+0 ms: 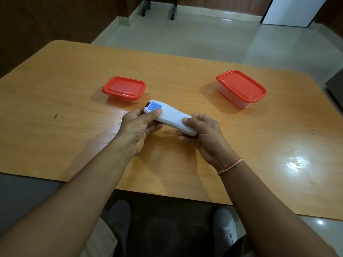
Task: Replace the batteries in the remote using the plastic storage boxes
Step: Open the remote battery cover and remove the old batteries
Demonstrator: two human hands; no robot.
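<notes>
From the head view, I hold the remote (169,117) back-side up over the desk (74,127), just in front of me and nearer than both boxes. The battery cover looks shut; a seam crosses the back near my right thumb, and no batteries show anywhere. So I judge the job is barely begun: the cover has to come off, the old cells come out, new ones go in, and the cover goes back on.

Both boxes are shut under their red lids. The left box (124,89) stands just beyond the remote's far end, and the right box (241,88) sits well apart to the right. What is inside either I cannot tell, nor which one has the fresh cells. Both must be opened at some point, I think.

My left hand (138,127) grips the far end of the remote, thumb laid on top by the blue label, fingers curled beneath. My right hand (202,132) grips the near end, thumb pressed flat on the cover section, fingers wrapped under. Both forearms reach in from the lower corners, wrists raised off the desk, and a red thread (230,166) rings my right wrist. The pose suits sliding the cover off with the right thumb.
</notes>
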